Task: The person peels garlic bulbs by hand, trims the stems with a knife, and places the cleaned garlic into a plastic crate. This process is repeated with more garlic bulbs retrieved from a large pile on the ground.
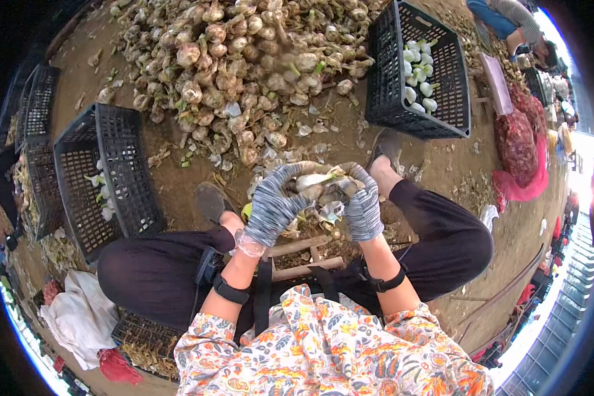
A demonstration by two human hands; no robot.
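Both of my hands wear grey striped knit gloves and meet in front of my lap. My left hand is closed around a garlic bulb, whose white side shows between the fingers. My right hand grips the stem end of the same bulb with fingers curled in; its fingertips are partly hidden. Below the hands lie bits of peeled skin and a small wooden frame. Beyond them rises a large heap of unpeeled garlic with dry, dirty skins.
A black crate at the upper right holds several clean white bulbs. Another black crate at the left holds a few more. Red net sacks lie at the right, near a bending person. A white cloth lies at the lower left.
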